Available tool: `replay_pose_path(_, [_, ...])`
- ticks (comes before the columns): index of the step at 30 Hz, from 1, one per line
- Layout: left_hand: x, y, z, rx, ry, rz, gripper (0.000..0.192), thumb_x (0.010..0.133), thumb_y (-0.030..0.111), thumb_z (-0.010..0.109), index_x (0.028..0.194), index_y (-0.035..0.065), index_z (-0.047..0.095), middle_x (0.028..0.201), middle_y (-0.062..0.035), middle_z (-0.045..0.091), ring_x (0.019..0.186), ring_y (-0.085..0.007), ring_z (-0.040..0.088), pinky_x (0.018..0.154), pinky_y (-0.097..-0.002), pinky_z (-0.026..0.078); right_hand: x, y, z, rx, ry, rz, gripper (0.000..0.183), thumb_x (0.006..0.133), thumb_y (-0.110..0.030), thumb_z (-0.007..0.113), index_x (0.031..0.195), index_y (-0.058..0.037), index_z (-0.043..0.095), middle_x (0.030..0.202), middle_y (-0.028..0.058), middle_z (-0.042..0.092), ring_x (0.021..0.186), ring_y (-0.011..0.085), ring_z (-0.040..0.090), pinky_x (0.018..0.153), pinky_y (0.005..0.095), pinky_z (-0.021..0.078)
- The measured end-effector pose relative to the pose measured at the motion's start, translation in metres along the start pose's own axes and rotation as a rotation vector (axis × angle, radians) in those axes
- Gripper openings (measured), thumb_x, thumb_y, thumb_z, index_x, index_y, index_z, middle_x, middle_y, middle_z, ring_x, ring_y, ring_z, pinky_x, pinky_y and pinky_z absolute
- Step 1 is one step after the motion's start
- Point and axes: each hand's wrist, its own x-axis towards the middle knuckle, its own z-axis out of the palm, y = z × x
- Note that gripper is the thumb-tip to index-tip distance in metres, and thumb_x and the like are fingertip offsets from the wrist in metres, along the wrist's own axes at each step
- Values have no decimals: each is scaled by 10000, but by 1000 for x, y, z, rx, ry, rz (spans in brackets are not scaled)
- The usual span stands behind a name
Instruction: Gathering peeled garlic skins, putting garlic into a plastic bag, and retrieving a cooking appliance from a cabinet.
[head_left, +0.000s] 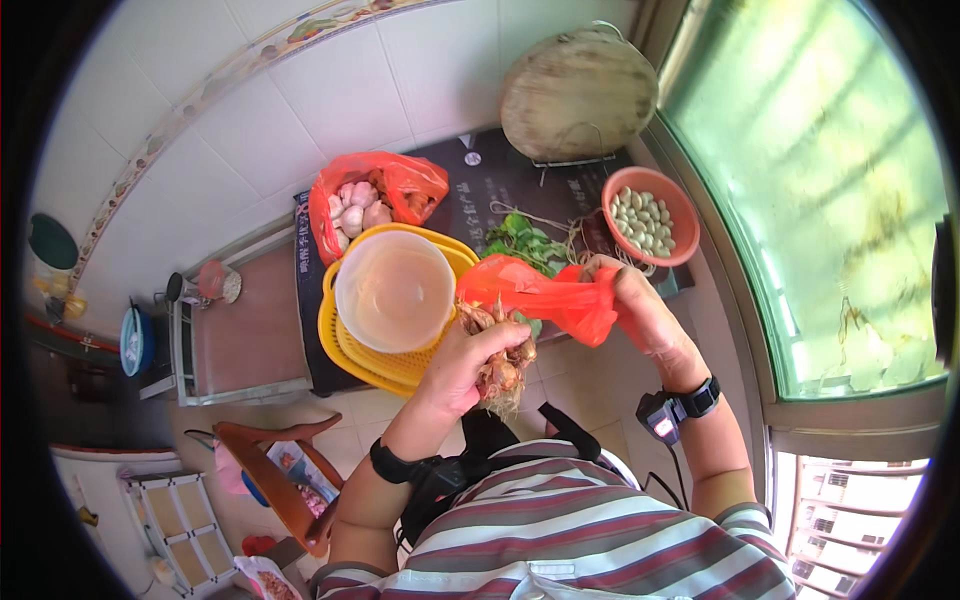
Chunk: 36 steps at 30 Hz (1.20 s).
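Note:
A bunch of shallots with roots (504, 371) is gripped in my left hand (466, 360), in front of the table. My right hand (637, 304) pinches a red plastic bag (536, 291), which stretches across towards the shallots. Left of the bag, a translucent round plastic bowl (395, 291) rests on a yellow plastic basket (375, 369). Behind the bowl, another red plastic bag (427, 169) lies spread around garlic bulbs (360, 206). Green leafy stems (525, 241) lie on the dark table cover just beyond the bag I hold.
At the table's right end stands an orange-red bowl (690, 225) of pale oval beans or nuts (642, 222). A round wooden chopping board (579, 94) leans in a wire stand by the tiled wall. Right is a window (810, 187); lower left, a wooden chair (262, 480).

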Motion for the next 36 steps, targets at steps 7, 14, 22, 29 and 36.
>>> replay_pose_path(7, [0,-98,21,284,27,-119,192,783,73,595,959,5,563,662,-69,595,462,-89,520,411,-208,392,-71,27,-37,-112,-78,86,162,679,-62,546,822,-7,493,945,59,519,853,87,468,730,234,387])
replay_pose_path(14, [-26,-146,38,455,136,-155,78,777,100,564,816,48,609,647,-20,604,432,-52,521,343,-169,331,-122,46,-49,-33,-141,106,293,732,-32,496,1016,-2,564,1000,81,566,937,145,531,858,283,411])
replay_pose_path(22, [-73,-151,9,300,56,-105,200,776,103,575,956,17,587,718,-44,615,564,-70,560,440,-198,409,-144,68,-17,-593,-203,-11,287,730,-82,546,1007,-12,570,857,172,620,789,282,614,744,333,484])
replay_pose_path(29, [-142,-146,-33,-164,-37,-8,500,756,108,564,1235,30,445,714,-46,561,576,-115,524,491,-256,430,-158,97,62,-760,-260,-146,255,727,-91,558,971,-20,580,906,187,615,842,363,585,753,394,480])
replay_pose_path(36, [-215,-141,-78,-11,90,4,323,761,143,585,1054,12,545,700,-35,566,553,-96,532,470,-228,444,-183,100,129,-770,-262,-264,192,741,-70,570,921,-12,600,853,177,600,794,347,577,720,376,476])
